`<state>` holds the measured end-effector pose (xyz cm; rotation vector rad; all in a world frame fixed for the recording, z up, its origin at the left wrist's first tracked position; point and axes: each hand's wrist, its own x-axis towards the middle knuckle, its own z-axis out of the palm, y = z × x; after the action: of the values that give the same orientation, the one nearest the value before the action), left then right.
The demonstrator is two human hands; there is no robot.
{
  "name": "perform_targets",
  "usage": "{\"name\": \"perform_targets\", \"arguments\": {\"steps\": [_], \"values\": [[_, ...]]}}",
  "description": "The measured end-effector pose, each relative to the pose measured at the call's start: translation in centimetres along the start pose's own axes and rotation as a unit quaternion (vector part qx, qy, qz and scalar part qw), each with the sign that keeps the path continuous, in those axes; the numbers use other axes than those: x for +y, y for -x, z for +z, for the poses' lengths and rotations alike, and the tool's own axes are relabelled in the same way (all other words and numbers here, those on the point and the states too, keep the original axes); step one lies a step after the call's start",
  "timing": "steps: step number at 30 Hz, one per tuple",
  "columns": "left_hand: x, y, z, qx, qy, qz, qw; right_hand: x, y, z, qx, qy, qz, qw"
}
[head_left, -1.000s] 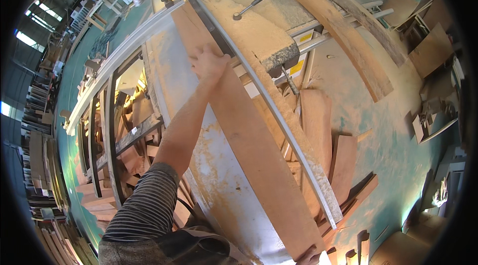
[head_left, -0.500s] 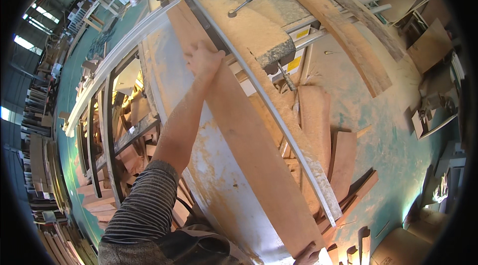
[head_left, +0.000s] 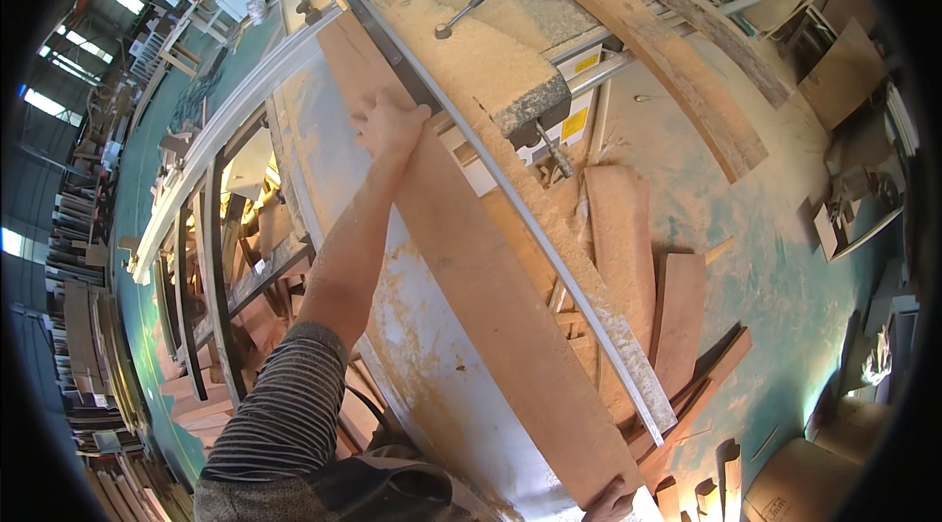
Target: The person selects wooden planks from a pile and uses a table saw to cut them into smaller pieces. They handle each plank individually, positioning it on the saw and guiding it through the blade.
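Note:
A long reddish-brown wooden board (head_left: pixel 481 287) lies slantwise on a metal machine table (head_left: pixel 417 301) dusted with sawdust. Near the board's far end my left hand (head_left: pixel 391 130) rests on its top face. The fingers are spread toward its left edge, and the thumb lies toward the right edge. At the near end my right hand (head_left: pixel 610 500) is closed on the board; only part of it shows at the lower border. A straight metal rail (head_left: pixel 530 218) runs along to the right of the board.
Sawdust covers the machine top beyond the rail, where a black-handled lever (head_left: pixel 465 12) sticks up. Two long rough planks (head_left: pixel 667 56) lie at the far right. A slatted metal frame (head_left: pixel 211 257) stands left, over wood offcuts. More offcuts (head_left: pixel 677 316) lie right of the rail.
The view has shifted slightly. Both hands keep about the same places on the board, and no clear movement of the board along the table shows.

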<state>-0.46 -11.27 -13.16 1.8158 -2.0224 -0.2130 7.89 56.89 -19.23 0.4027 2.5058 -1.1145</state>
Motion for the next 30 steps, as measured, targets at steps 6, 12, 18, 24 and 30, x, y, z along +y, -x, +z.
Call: {"name": "perform_targets", "arguments": {"steps": [6,12,18,24,30], "values": [[-0.5,-0.4,0.3,-0.003,0.001,0.010,1.000,-0.2,0.3,0.0,0.027,0.036,-0.039,0.998],[-7.3,-1.8,1.9,0.055,0.224,0.124,0.965,-0.2,0.6,0.6,0.046,0.052,-0.031,0.997],[-14.0,2.5,2.3,-0.109,0.467,0.097,0.872,-1.8,0.9,1.2,0.046,-0.056,-0.060,0.996],[-15.7,1.9,4.7,-0.092,0.373,0.137,0.913,0.6,0.3,1.2,0.025,-0.024,-0.009,0.999],[-18.6,-1.7,4.9,-0.247,0.580,0.082,0.772,1.2,0.3,0.9,0.021,-0.012,-0.012,1.000]]}}
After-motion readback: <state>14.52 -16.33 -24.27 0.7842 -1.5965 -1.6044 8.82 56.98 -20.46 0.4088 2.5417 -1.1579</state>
